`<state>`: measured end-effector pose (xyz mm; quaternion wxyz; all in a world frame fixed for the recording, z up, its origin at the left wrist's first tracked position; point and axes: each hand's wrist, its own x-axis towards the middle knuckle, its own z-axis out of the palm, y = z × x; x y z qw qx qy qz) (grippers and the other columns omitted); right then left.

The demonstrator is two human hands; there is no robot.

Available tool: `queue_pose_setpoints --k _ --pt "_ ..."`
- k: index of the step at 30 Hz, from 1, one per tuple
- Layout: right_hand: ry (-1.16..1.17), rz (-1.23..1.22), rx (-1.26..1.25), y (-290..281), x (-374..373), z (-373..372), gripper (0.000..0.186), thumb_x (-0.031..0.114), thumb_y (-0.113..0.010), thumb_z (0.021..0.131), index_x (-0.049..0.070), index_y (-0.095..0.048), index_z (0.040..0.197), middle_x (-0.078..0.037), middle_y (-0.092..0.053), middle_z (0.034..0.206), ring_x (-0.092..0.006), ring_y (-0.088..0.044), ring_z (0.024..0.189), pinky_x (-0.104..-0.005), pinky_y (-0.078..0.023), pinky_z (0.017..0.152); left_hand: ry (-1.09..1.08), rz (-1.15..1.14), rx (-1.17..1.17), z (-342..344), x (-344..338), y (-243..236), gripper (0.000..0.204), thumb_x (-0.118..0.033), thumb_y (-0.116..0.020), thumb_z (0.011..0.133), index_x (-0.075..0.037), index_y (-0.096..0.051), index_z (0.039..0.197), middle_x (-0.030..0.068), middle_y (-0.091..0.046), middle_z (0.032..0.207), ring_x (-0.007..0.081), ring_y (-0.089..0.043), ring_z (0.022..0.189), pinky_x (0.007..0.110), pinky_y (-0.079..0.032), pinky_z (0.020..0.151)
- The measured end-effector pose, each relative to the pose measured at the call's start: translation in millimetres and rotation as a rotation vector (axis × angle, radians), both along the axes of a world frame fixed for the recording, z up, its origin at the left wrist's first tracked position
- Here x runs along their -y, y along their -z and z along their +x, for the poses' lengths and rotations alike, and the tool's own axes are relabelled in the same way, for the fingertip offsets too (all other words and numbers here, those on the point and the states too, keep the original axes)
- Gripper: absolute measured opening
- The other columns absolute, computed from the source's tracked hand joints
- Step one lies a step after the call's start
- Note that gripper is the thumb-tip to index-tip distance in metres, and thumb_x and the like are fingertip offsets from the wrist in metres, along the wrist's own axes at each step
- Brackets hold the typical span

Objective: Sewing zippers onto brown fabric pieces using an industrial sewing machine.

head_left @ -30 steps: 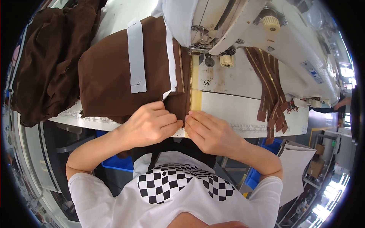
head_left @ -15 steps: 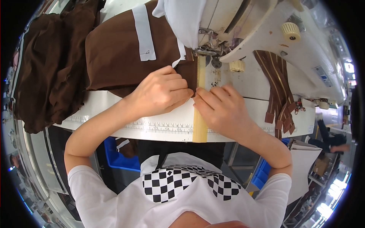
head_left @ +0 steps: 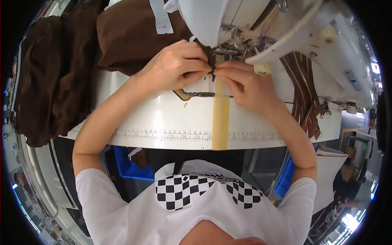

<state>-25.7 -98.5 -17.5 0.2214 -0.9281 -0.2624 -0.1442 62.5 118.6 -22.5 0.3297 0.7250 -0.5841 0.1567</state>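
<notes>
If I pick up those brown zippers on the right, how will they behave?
The zippers will probably hang floppy, since the strips bend and cross. Their metallic-looking teeth may add some weight. Overlapping loosely, they could slide apart.

The bare left hand (head_left: 177,64) curls, fingertips (head_left: 207,67) toward three o'clock, the bare left forearm (head_left: 110,111) slanting toward one. The bare right hand (head_left: 258,87) faces it, fingertips (head_left: 219,71) toward nine, the bare right forearm (head_left: 295,136) slanting toward eleven.
</notes>
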Motion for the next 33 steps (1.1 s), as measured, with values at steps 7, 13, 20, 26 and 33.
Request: queue_pose_setpoints --k 7,13,20,26,33 --pt "-0.011 -0.236 0.373 2 -12 -5 0.018 0.009 -0.062 0.072 0.006 -0.068 0.088 -0.003 -0.069 0.097 -0.0148 -0.061 0.072 -0.0327 -0.046 0.076 0.064 0.008 0.083 3 0 2 0.021 -0.001 -0.076 0.063 -0.003 -0.071 0.083 0.0044 -0.065 0.083 0.0227 -0.061 0.077 0.033 -0.051 0.069" --pt "0.017 -0.292 0.394 5 -13 -8 0.023 0.007 -0.062 0.07 0.007 -0.068 0.092 -0.001 -0.068 0.102 -0.0144 -0.06 0.072 -0.0307 -0.047 0.07 0.076 0.029 0.063 7 -1 8 0.016 -0.005 -0.075 0.068 -0.006 -0.071 0.084 0.0015 -0.064 0.08 0.0199 -0.061 0.077 0.032 -0.051 0.068" --pt "0.077 0.04 0.139 11 -2 0 0.027 -0.006 -0.056 0.072 0.006 -0.07 0.091 -0.002 -0.071 0.101 -0.0154 -0.063 0.078 -0.0307 -0.052 0.07 0.033 0.027 0.075 11 0 3 0.016 -0.004 -0.073 0.069 -0.006 -0.071 0.085 0.0034 -0.063 0.082 0.0208 -0.061 0.079 0.032 -0.052 0.069" --pt "-0.002 0.768 -0.592 22 37 17 0.034 -0.006 -0.053 0.074 0.013 -0.073 0.093 -0.003 -0.068 0.084 -0.0242 -0.058 0.085 -0.0374 -0.039 0.084 -0.024 0.11 0.216 3 2 -8 0.017 -0.004 -0.072 0.068 -0.003 -0.07 0.084 0.0045 -0.063 0.082 0.0208 -0.061 0.08 0.032 -0.052 0.07" --pt "-0.013 -0.073 0.289 13 6 12 0.033 -0.002 -0.061 0.07 0.011 -0.072 0.097 -0.002 -0.069 0.096 -0.0196 -0.057 0.093 -0.0368 -0.039 0.082 -0.009 0.098 0.274 4 3 -10 0.018 -0.002 -0.069 0.067 -0.001 -0.07 0.084 0.0052 -0.063 0.079 0.0215 -0.062 0.078 0.032 -0.053 0.069"
